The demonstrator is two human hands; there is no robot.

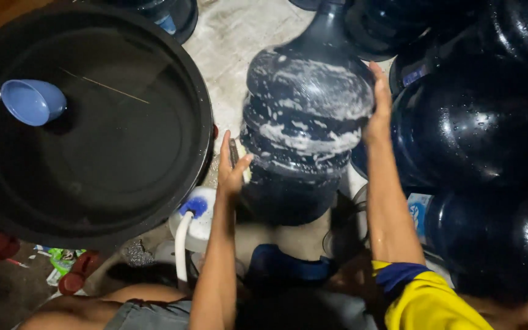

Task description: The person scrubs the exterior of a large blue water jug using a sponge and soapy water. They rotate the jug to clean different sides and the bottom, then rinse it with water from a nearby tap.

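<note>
A large dark blue water jug [307,122] lies tilted on the floor in front of me, its side streaked with white soap foam. My left hand [230,168] presses a small yellowish sponge [244,164] against the jug's lower left side. My right hand [379,110] lies flat on the jug's right side and holds it steady, fingers pointing away from me. My knees and a yellow sleeve show at the bottom.
A wide black tub [200,98] of water fills the left, with a blue dipper [32,101] floating in it. Several more dark blue jugs [472,122] crowd the right and back. A white container with a blue-tipped handle [192,214] stands by my left arm. Litter lies bottom left.
</note>
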